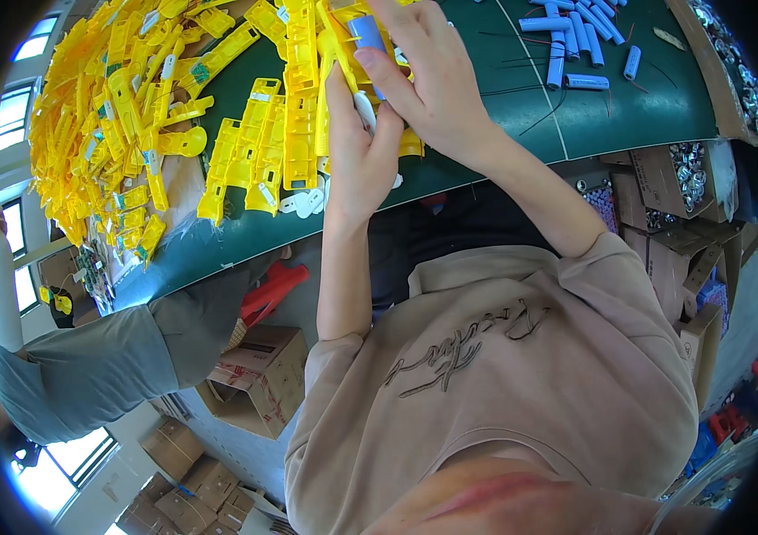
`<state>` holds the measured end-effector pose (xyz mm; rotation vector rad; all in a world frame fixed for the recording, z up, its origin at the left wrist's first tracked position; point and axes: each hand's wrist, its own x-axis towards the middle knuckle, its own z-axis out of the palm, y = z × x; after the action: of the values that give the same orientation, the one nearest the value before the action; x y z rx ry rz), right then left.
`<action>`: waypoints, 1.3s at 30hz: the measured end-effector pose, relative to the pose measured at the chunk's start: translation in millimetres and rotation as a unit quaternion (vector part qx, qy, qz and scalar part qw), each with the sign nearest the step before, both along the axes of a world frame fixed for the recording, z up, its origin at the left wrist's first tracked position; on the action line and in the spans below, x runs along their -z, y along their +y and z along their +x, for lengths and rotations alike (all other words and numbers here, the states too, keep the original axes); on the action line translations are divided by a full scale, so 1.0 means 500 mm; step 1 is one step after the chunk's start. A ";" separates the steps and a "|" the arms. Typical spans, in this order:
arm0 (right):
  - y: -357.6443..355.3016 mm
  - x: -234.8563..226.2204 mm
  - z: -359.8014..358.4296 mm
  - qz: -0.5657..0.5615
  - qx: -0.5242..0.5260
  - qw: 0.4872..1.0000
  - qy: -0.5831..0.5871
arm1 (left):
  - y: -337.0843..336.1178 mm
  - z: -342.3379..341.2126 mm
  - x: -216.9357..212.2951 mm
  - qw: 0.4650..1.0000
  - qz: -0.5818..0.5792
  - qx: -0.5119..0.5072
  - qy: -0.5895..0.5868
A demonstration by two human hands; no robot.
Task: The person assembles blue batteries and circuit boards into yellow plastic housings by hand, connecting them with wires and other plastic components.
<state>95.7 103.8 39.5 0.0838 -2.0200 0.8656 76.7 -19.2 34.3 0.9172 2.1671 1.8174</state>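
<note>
Over the table's near edge, my left hand (pixel 361 160) is closed round a yellow plastic casing (pixel 334 52), which stands out past the fingers. My right hand (pixel 441 94) comes over from the right, its thumb against a blue cylindrical battery (pixel 366 34) at the casing. Some of its fingertips run out of the top of the picture. Against my left palm shows a small white plastic piece (pixel 364 111). Next to my left hand lie several open yellow casings (pixel 254 143) side by side, with loose white pieces (pixel 309 201) near them.
A large heap of yellow casings (pixel 120 107) covers the left of the green table (pixel 503 98). Several blue batteries with thin wires (pixel 579 40) lie at the right, near a box of small metal parts (pixel 735 67). Another person (pixel 85 366) is at the left. Cardboard boxes (pixel 258 379) stand below.
</note>
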 end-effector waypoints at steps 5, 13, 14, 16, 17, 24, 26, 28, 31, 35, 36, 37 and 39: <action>-0.048 0.005 -0.020 -0.291 -0.025 0.953 0.076 | -0.011 -0.019 0.020 0.999 0.013 0.019 -0.041; 0.025 0.070 -0.075 -0.301 -0.241 0.909 -0.157 | 0.018 -0.057 0.017 0.993 0.010 0.043 -0.105; 0.028 0.081 -0.087 -0.272 -0.225 0.922 -0.161 | 0.026 -0.072 0.029 0.996 0.017 0.039 -0.080; 0.048 0.078 -0.100 -0.242 -0.206 0.934 -0.164 | 0.024 -0.092 0.032 0.985 0.035 0.063 -0.157; 0.065 0.058 -0.097 -0.276 -0.221 0.910 -0.217 | 0.018 -0.100 0.030 0.968 0.049 0.082 -0.233; 0.338 0.016 -0.289 0.187 -0.108 0.954 -0.209 | -0.018 -0.182 -0.007 0.977 0.060 0.041 -0.201; 0.386 0.037 -0.351 0.252 -0.131 0.929 -0.238 | -0.013 -0.203 0.001 0.977 0.066 0.037 -0.198; 0.402 0.060 -0.380 0.335 -0.173 0.899 -0.223 | -0.014 -0.202 0.003 0.977 0.069 0.025 -0.200; 0.397 0.060 -0.396 0.343 -0.177 0.891 -0.238 | -0.029 -0.201 0.011 0.976 0.078 0.010 -0.201; 0.409 0.031 -0.376 0.323 -0.159 0.896 -0.261 | -0.037 -0.196 0.016 0.982 0.062 0.014 -0.178; 0.409 0.025 -0.366 0.341 -0.132 0.906 -0.213 | -0.036 -0.194 0.017 0.984 0.052 0.016 -0.171; 0.406 0.017 -0.352 0.359 -0.102 0.913 -0.166 | -0.035 -0.191 0.018 0.984 0.055 0.018 -0.171; 0.394 0.004 -0.316 0.346 -0.099 0.925 -0.120 | -0.031 -0.183 0.022 0.985 0.049 0.020 -0.164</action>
<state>-62.5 300.6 37.6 0.6120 -2.4993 0.2424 -15.0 -34.8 23.4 0.6179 1.8622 1.9131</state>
